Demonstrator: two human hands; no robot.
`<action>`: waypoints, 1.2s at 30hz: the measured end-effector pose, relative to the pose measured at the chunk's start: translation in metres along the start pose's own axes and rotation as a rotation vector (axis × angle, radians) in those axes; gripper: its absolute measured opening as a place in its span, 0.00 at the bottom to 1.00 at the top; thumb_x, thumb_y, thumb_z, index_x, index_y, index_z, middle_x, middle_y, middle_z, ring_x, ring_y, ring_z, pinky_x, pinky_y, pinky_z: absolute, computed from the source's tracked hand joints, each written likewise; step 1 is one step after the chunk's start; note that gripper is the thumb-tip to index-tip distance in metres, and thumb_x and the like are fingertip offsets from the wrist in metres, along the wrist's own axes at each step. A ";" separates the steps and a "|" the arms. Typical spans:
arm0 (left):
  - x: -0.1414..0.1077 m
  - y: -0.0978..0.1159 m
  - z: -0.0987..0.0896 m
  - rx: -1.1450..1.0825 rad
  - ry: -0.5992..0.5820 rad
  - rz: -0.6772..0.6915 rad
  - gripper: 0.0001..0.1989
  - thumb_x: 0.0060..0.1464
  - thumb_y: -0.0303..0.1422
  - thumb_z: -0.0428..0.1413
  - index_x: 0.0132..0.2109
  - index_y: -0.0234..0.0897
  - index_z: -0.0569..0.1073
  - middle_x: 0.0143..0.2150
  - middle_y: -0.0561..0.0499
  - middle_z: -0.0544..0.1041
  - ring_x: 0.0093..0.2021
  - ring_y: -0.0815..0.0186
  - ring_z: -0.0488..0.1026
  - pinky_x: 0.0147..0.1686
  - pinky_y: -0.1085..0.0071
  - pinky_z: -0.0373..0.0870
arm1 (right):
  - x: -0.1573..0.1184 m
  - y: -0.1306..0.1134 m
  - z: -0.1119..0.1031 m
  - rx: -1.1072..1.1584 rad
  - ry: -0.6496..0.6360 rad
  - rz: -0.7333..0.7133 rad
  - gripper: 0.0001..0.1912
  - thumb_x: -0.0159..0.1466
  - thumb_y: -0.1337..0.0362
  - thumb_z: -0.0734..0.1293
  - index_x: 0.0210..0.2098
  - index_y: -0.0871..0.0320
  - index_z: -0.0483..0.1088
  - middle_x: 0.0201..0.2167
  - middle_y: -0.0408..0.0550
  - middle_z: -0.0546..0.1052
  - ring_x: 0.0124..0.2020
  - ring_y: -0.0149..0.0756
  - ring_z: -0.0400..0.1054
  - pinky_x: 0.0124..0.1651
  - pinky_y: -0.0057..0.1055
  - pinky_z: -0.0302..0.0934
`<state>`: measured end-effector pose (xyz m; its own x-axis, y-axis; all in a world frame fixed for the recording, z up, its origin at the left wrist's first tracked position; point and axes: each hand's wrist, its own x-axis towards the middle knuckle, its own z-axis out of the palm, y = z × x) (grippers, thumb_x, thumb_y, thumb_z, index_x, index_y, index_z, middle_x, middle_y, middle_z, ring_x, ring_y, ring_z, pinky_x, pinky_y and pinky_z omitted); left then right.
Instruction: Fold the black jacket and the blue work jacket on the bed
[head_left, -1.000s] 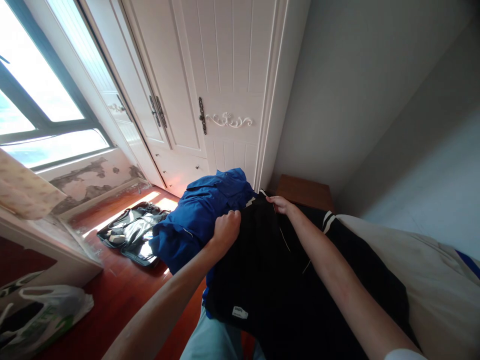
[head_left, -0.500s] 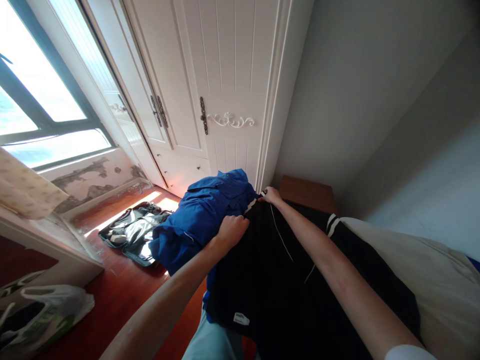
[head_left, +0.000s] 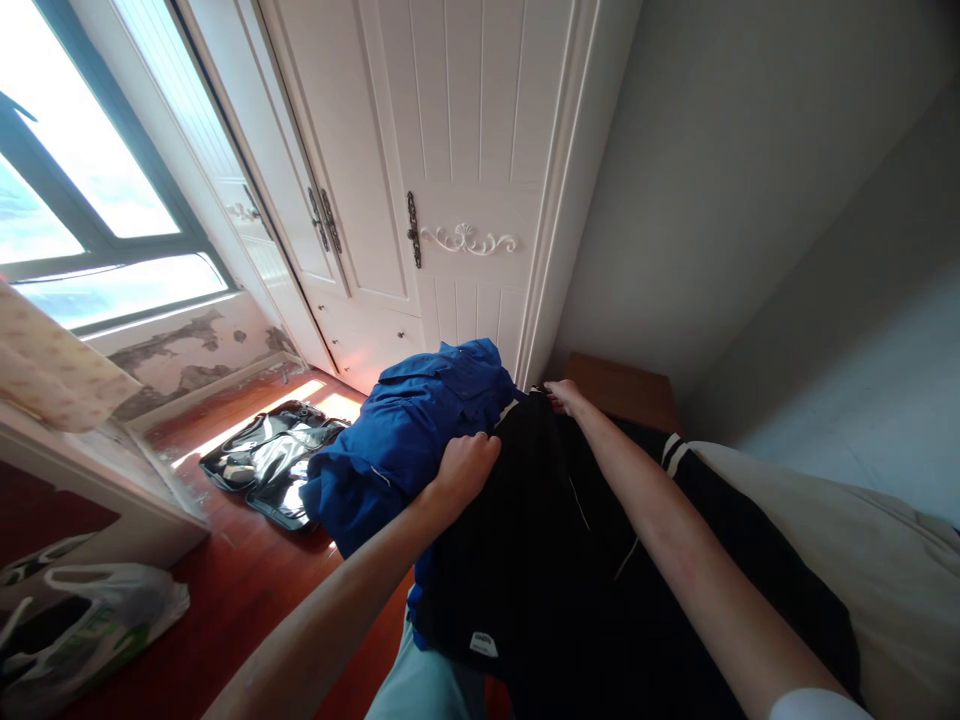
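A black hooded sweatshirt with pale drawstrings, a white label near its lower edge and white cuff stripes spreads out in front of me. My left hand is closed in a fist on its left edge, right beside a bundled blue jacket. At the far edge of the black cloth, my right hand pinches the fabric, though its fingertips are partly hidden. The blue jacket lies bunched to the left of the sweatshirt, and some blue cloth shows beneath the black.
An open suitcase with things in it lies on the red wooden floor. White wardrobe doors rise ahead. A brown wooden box-like piece stands by the wall. Beige bedding is at right, a plastic bag at lower left.
My right hand has shifted slightly right along the sweatshirt's far edge, and the black cloth there has bunched. My left hand keeps its hold. The view has turned slightly.
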<state>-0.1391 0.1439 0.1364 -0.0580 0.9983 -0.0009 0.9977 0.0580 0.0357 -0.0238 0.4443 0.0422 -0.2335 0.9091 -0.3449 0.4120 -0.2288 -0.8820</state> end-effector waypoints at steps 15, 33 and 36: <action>0.001 -0.002 -0.002 -0.019 -0.052 -0.007 0.14 0.63 0.22 0.44 0.41 0.34 0.75 0.40 0.41 0.77 0.40 0.54 0.79 0.36 0.63 0.71 | 0.029 -0.024 0.017 -0.178 0.157 0.052 0.11 0.64 0.64 0.71 0.42 0.65 0.72 0.39 0.51 0.76 0.38 0.35 0.73 0.38 0.31 0.70; 0.005 -0.011 0.004 -0.106 0.017 -0.030 0.19 0.52 0.18 0.48 0.45 0.38 0.78 0.43 0.44 0.79 0.40 0.55 0.79 0.38 0.65 0.73 | 0.017 -0.024 0.001 -0.265 -0.087 0.001 0.21 0.44 0.60 0.82 0.31 0.64 0.75 0.19 0.43 0.72 0.23 0.32 0.67 0.28 0.26 0.62; 0.006 -0.012 0.004 -0.116 0.003 -0.041 0.19 0.50 0.19 0.50 0.44 0.38 0.79 0.43 0.43 0.80 0.41 0.55 0.80 0.40 0.65 0.73 | 0.018 -0.020 0.001 -0.237 -0.030 -0.036 0.16 0.49 0.62 0.80 0.30 0.65 0.75 0.18 0.43 0.72 0.23 0.32 0.68 0.28 0.26 0.63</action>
<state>-0.1515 0.1487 0.1319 -0.0992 0.9951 -0.0020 0.9836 0.0983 0.1513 -0.0377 0.4649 0.0535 -0.2763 0.9038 -0.3268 0.5974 -0.1048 -0.7950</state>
